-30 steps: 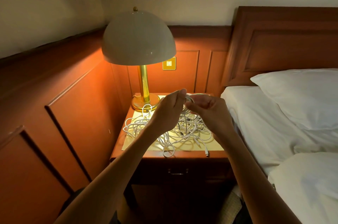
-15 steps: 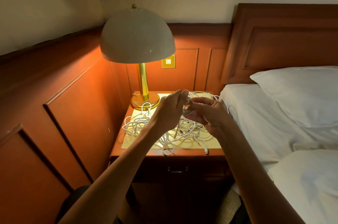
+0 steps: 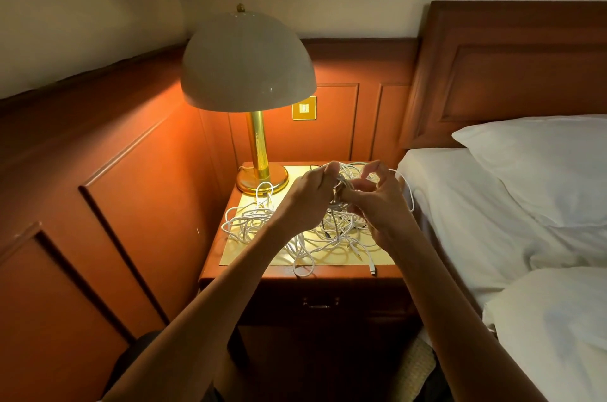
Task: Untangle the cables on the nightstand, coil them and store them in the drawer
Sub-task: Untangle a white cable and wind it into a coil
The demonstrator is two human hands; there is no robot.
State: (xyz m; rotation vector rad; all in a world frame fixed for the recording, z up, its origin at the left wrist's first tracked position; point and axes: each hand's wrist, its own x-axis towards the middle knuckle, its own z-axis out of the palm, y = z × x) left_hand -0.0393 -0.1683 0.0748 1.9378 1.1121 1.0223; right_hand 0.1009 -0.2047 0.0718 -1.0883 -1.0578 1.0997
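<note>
Upper fingers of right hand (image 3: 377,204) have fanned apart while it and left hand (image 3: 307,201) both grip one coil (image 3: 338,193) above one cable tangle (image 3: 259,224)

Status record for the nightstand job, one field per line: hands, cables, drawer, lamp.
left hand: grips a white cable bundle above the nightstand
right hand: pinches the same cable bundle
cables: mostly a loose tangle on the nightstand top
drawer: closed
lamp: lit, back left corner
</note>
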